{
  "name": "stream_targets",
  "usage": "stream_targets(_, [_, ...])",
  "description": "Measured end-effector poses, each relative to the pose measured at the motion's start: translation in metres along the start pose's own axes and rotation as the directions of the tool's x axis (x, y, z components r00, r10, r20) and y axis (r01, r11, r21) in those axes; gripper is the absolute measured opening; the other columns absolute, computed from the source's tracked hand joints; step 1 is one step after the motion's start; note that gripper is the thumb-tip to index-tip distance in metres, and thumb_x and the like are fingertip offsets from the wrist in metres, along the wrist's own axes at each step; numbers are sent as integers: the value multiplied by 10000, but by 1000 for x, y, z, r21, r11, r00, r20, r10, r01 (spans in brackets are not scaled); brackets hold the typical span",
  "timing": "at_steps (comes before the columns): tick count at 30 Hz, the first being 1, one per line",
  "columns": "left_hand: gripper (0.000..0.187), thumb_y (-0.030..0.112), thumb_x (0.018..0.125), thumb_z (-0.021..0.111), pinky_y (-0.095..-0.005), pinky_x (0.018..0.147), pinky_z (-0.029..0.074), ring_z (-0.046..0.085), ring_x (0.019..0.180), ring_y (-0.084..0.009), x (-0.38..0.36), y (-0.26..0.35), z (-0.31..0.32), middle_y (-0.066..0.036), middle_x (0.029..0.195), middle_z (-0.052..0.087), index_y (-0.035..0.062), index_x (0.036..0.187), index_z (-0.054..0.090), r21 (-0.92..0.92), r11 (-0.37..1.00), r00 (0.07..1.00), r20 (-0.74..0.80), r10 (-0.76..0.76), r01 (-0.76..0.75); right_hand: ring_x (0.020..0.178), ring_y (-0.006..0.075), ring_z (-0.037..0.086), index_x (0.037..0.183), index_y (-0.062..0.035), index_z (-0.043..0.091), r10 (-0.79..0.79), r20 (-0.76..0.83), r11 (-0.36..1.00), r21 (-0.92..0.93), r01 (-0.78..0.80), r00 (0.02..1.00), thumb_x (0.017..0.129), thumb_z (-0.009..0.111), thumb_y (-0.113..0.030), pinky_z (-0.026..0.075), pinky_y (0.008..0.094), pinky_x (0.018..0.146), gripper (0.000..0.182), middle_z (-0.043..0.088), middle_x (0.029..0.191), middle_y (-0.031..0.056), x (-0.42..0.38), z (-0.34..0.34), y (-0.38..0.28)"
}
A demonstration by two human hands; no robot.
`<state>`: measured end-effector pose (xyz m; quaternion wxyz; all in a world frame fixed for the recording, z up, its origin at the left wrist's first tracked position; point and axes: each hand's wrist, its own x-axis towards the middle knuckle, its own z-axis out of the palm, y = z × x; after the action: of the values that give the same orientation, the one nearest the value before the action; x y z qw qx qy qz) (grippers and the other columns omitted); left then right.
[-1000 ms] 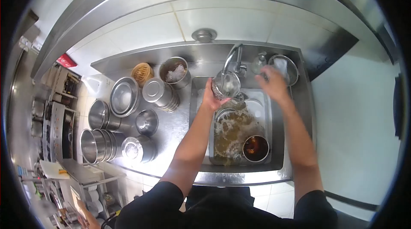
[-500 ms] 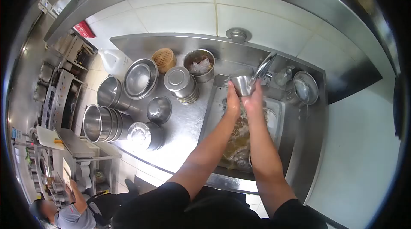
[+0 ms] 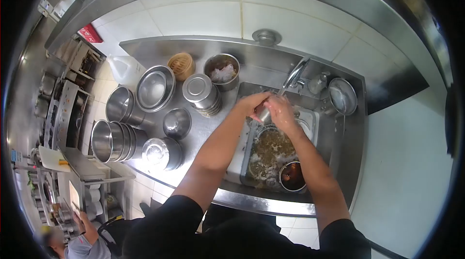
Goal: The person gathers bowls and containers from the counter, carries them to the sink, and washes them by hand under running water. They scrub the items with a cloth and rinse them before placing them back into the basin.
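Observation:
Under the faucet (image 3: 296,74), my left hand (image 3: 255,104) and my right hand (image 3: 282,112) both grip a small metal cup (image 3: 264,115), which is tilted and partly covered by the fingers. My left hand is on its left side and my right hand on its right. Below them the sink (image 3: 314,135) contains a grey tub (image 3: 247,155) of murky, foamy water. A round metal container (image 3: 292,176) with brown contents sits at the tub's lower right.
Stacked metal pots (image 3: 109,141), bowls (image 3: 156,87), lidded containers (image 3: 197,88), a bamboo steamer (image 3: 181,66) and a pot with a plastic bag (image 3: 222,70) stand left. A strainer (image 3: 343,96) lies right. Another person (image 3: 87,244) works at lower left.
My hands have moved down and slightly left with the cup, turning it over from its earlier pose. The tub's water and the round container are now more visible between my arms.

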<state>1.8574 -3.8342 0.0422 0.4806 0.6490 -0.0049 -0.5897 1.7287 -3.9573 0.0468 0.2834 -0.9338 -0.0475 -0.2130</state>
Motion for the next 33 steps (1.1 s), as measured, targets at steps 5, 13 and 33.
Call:
stream_targets(5, [484, 267, 857, 600, -410, 745, 593, 664, 1030, -280, -8, -14, -15, -127, 1035, 696, 108, 1313, 632, 130, 942, 950, -3, 312, -309, 1097, 392, 616, 1147, -37, 648, 104, -82, 994, -27, -107, 991, 929, 643, -146, 481, 521, 921, 244, 687, 1111, 156, 2, -18, 0])
stream_targets(13, [570, 182, 935, 516, -379, 1093, 433, 566, 1289, -327, 4, -3, -4, -213, 1461, 519, -1, 1473, 477, 661, 465, 501, -154, 852, -589, 1100, 351, 686, 1382, -36, 550, 709, 193, 656, 173, -735, 678, 962, 602, -144, 587, 440, 835, 437, 678, 1244, 228, 31, -16, 44])
stream_targets(33, [701, 610, 1003, 502, -542, 990, 554, 610, 1243, -373, -23, -72, 54, -154, 1438, 563, 78, 1457, 466, -715, 674, 925, 106, 366, -185, 1180, 363, 636, 1470, -44, 470, 779, 436, 197, 514, -835, 451, 1059, 516, -256, 651, 497, 763, 464, 607, 1336, 194, -17, -16, 41])
